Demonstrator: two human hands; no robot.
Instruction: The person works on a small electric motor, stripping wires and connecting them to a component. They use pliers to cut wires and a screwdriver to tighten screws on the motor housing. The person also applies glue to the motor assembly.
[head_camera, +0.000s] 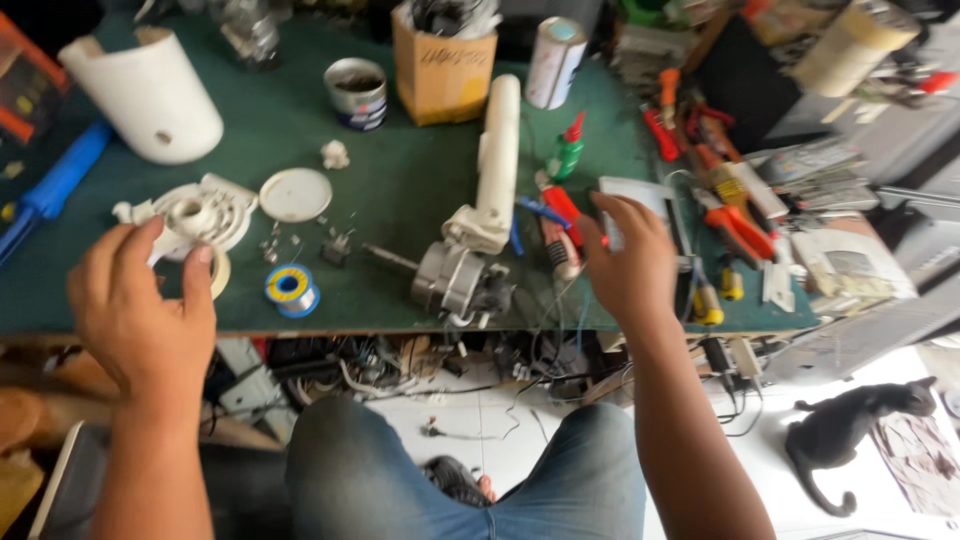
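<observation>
On the green table (330, 130), the left hand (140, 305) hovers near the front edge, fingers loosely curled and grasping nothing, partly covering a white round fan part (205, 212) and a tape roll (221, 272). The right hand (630, 265) is spread and empty, its fingertips over a white flat piece (640, 195) that it half hides. Between the hands lie a fan motor (455, 283) with its white neck (497, 155) and a solder spool (292, 288). A dark cat (850, 425) sits on the floor at right.
</observation>
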